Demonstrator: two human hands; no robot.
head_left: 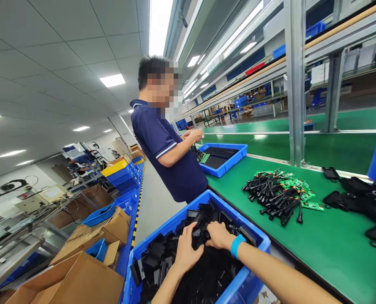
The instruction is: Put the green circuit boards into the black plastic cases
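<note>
A deep blue bin point(264, 242) full of loose black plastic cases point(158, 249) stands in front of me. Both my hands reach down into it. My left hand point(186, 249) is curled round some of the black cases, its thumb and forefinger bent about them. Close beside it, my right hand point(221, 236), with a blue band point(237, 245) at the wrist, bends its fingers down onto the same cases. Its fingertips are partly hidden among the parts. How many cases each hand grips cannot be made out.
On the green bench point(336, 253) lie a heap of black cables with green circuit boards point(279, 190) and several black casings point(359, 190). A co-worker point(172, 147) stands beyond the bin, near a blue tray point(221, 169). Cardboard boxes point(89, 278) are at left; a metal post point(295, 84) rises at right.
</note>
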